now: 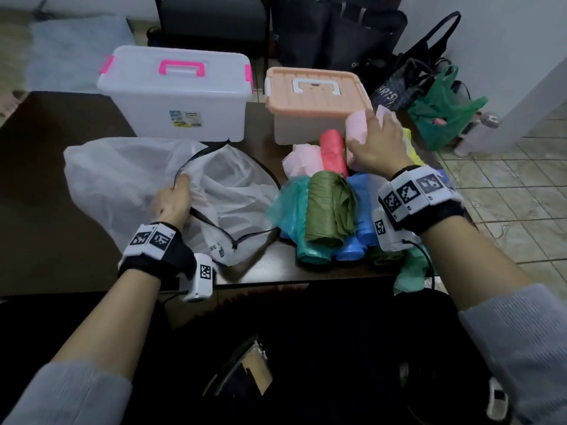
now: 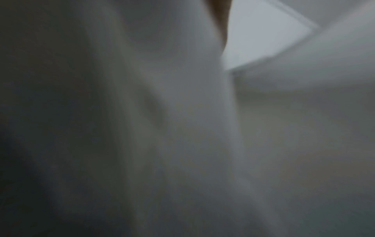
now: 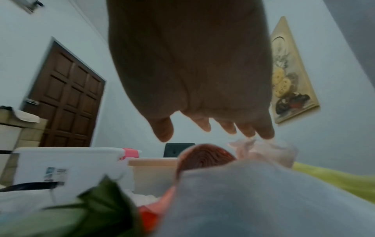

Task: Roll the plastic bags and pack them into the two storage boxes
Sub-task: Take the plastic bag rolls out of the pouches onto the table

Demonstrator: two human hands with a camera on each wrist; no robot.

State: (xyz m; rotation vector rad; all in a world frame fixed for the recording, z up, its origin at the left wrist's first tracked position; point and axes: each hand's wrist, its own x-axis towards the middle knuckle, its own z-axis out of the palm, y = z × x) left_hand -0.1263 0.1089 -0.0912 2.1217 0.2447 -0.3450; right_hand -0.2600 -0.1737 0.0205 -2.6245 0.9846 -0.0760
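Observation:
My left hand [image 1: 176,196] grips a fold of a big translucent white bag [image 1: 122,176] with a black drawstring, spread on the dark table [image 1: 55,167]. That bag [image 2: 162,112] fills the blurred left wrist view. My right hand [image 1: 372,131] rests with straight fingers on a pink rolled bag [image 1: 357,127] at the back of a pile of rolls. In the right wrist view the fingertips [image 3: 267,134] just touch the pink roll [image 3: 265,152]. A red roll [image 1: 333,148], an olive roll [image 1: 326,207], teal and blue rolls lie in the pile. Both storage boxes stand behind with lids on: clear with pink handle [image 1: 175,99] and peach-lidded [image 1: 313,99].
The table's front edge [image 1: 276,279] runs just below the pile, and some bags hang over its right side. On the tiled floor to the right stand a green carrier bag [image 1: 445,111] and dark bags. A black chair stands behind the boxes.

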